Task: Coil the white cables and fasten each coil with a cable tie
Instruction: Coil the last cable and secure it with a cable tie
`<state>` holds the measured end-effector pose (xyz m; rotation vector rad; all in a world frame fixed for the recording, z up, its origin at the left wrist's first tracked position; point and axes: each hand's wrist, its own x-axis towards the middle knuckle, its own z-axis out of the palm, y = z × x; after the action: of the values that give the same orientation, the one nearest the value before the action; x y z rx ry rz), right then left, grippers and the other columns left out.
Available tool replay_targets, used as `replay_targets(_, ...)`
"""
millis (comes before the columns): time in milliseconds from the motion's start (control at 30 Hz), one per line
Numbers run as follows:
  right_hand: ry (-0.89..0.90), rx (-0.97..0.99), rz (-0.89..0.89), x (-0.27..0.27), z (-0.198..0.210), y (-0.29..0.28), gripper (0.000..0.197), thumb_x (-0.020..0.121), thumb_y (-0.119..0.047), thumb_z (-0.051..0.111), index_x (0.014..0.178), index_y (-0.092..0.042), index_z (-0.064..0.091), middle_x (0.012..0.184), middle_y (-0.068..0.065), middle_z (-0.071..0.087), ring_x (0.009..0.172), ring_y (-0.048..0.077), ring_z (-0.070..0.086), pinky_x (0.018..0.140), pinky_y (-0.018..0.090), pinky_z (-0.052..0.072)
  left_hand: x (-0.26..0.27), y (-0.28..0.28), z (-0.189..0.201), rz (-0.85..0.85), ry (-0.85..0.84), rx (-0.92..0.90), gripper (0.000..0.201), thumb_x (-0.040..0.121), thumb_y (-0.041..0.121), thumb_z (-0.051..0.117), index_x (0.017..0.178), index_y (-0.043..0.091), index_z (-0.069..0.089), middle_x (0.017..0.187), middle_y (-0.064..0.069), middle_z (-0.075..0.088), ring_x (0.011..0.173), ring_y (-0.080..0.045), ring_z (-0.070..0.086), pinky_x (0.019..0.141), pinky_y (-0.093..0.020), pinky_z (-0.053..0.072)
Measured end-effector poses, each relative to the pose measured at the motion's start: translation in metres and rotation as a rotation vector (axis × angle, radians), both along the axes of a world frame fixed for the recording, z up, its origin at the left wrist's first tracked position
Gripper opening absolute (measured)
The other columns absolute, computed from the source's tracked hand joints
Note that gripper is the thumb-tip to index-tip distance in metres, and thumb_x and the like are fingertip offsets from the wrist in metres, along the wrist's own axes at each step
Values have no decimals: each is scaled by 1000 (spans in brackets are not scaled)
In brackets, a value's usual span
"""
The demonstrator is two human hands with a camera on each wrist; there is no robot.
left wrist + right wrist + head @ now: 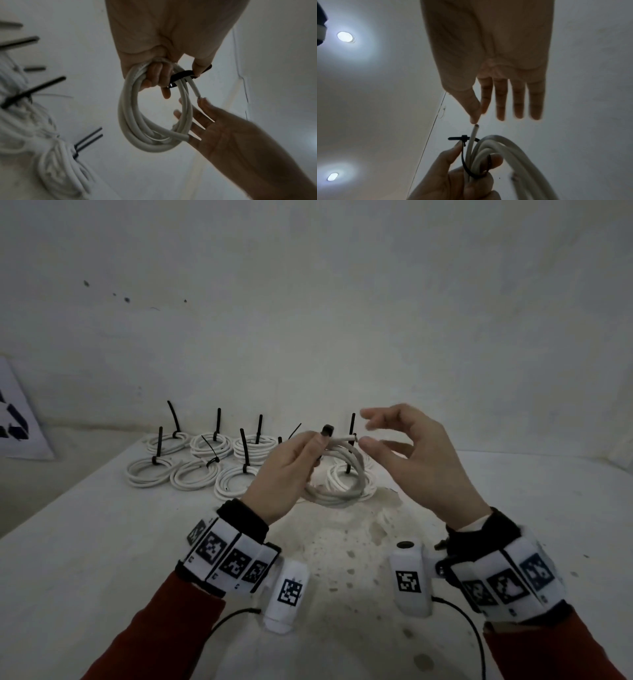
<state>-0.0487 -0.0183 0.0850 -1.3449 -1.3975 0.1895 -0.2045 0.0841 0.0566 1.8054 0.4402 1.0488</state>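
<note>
1. The left hand point(284, 470) is holding a coil of white cable point(337, 474) above the white table point(102, 542), in front of the row of finished coils point(191, 460). Its fingers are curled through the coil's opening and are gripping the bundled strands at the top.
2. The coil point(154, 115) is hanging from that grip as a roughly round loop of several turns of smooth white cable. One cut end point(195, 89) is sticking out free at the top; another cut end point(184, 137) is lying along the lower part of the loop.
3. A black cable tie point(467, 158) is looping loosely around the strands at the gripped point. Its head and short tip point(462, 138) are projecting sideways beside the free cable end, and the left thumb is resting against the strap.
4. The right hand point(418, 453) is hovering just beside the coil with fingers spread and straight, holding nothing. Its thumb tip point(474, 119) is just next to the free cable end point(475, 131); actual contact cannot be confirmed.
5. The finished coils are lying on the table behind the held coil, each bound with a black tie whose tail is standing upward.
</note>
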Motion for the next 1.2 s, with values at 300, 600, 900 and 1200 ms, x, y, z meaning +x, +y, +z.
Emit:
replay_targets(300,312,-204,145,-25,7,-7,32,81,-45,62,67,-20,78,95,-25,71,121,-8,47,100,23,34,1,3,-4,262,131,557,46,91,45,41,114,9,57,98,2,65,87,-8,59,74,-19,43)
replay_targets(600,355,-220,154,-26,1,-6,12,73,-35,74,66,-25,77,112,-8,69,132,-9,34,115,38,23,6,-6,-7,337,74,494,37,88,46,45,98,15,63,76,13,62,70,1,56,61,-11,37)
replay_targets(900,310,-239,132,-28,4,-8,16,80,-26,73,64,-26,75,126,1,62,134,-6,31,114,38,23,11,-10,-6,289,40,422,26,89,32,46,90,13,64,61,18,51,60,8,51,56,-6,33)
replay_targets(1200,384,-242,229,-36,2,-10,15,77,-22,73,62,-22,75,105,-4,72,131,-6,35,115,39,25,8,-5,-4,340,-67,378,25,83,45,41,84,25,56,56,15,55,54,-3,48,51,-13,33)
